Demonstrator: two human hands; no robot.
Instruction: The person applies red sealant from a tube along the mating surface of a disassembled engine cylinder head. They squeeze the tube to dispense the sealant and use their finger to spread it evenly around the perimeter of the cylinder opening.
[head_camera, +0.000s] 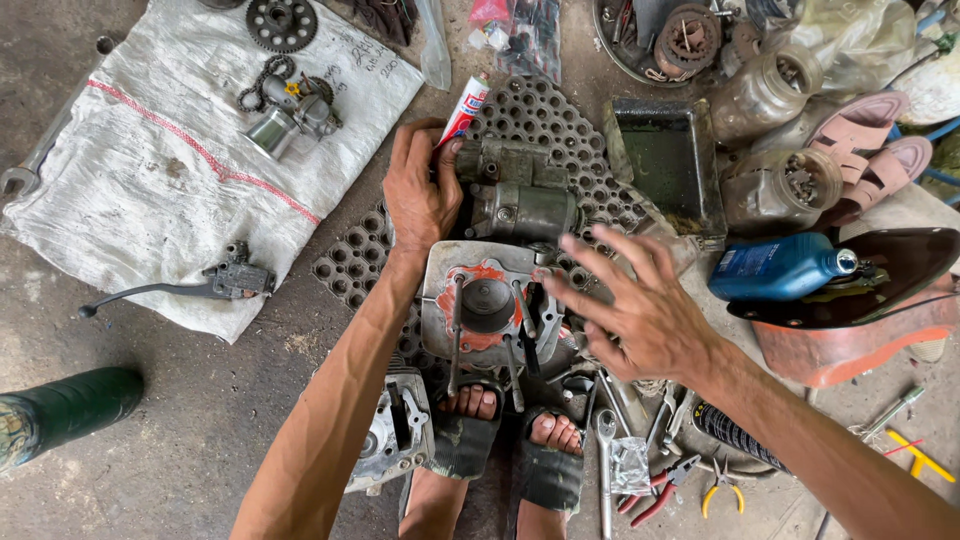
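My left hand (420, 190) grips the left end of a grey starter motor (520, 195) that lies on a perforated rubber mat (560, 120). A white and red tube (463, 108) pokes out from behind that hand. My right hand (635, 305) hovers with fingers spread just right of an engine crankcase (490, 300) that shows a piston, studs and orange gasket remains. It holds nothing. My two feet in dark sandals (510, 440) sit right below the crankcase.
A white sack (150, 170) at left carries a sprocket (281, 22), a chain and small parts, and a brake lever (190, 287). A blue oil bottle (780, 266), jars, a dark tray (665, 160) and an orange pan (850, 330) stand right. A cylinder head (390, 435), spanners and pliers (660, 485) lie near my feet.
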